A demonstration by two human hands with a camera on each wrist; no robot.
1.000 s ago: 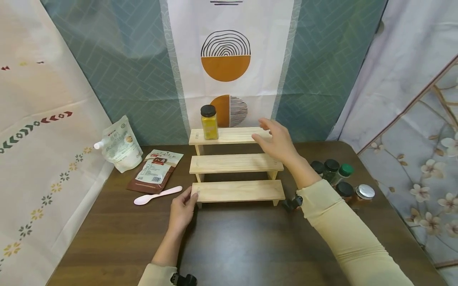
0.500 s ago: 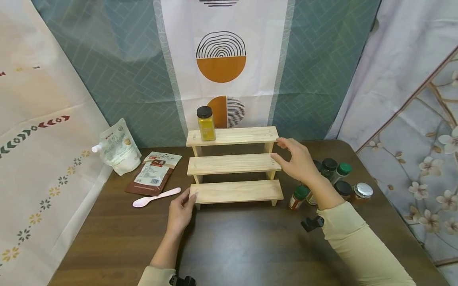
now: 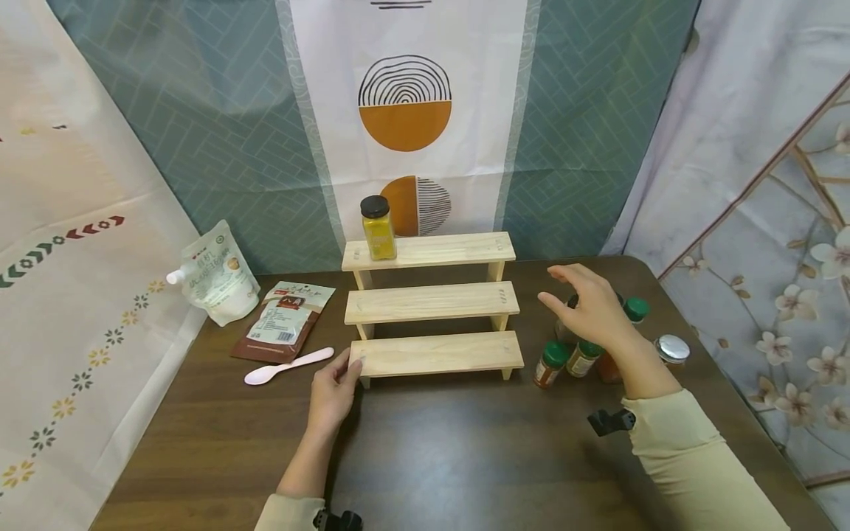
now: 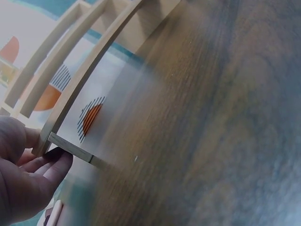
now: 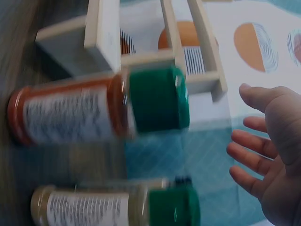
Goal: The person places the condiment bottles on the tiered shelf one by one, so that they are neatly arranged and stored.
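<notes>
A three-tier wooden step rack (image 3: 434,355) stands mid-table. My left hand (image 3: 332,391) grips the left end of its lowest step; in the left wrist view the thumb is above the board (image 4: 77,89) and the fingers curl beneath. A yellow spice jar (image 3: 381,237) with a black lid stands at the top step's left end. My right hand (image 3: 591,306) holds nothing, thumb and fingers spread, over the spice jars right of the rack. Closest to the rack there are a red-brown spice jar (image 3: 547,372) and a paler spice jar (image 3: 581,363), both green-lidded. The hand hides other jars partly.
Left of the rack lie a pink spoon (image 3: 288,366) and a brown-and-white packet (image 3: 285,322). Behind them a spouted pouch (image 3: 222,276) leans at the curtain. A silver-lidded jar (image 3: 672,349) and another green-lidded jar (image 3: 636,310) stand at the right. Patterned cloth hangs behind the table.
My right hand has moved from the top step's right end, rightward and down, to over the jars. The left hand keeps its hold on the rack. The view has shifted slightly.
</notes>
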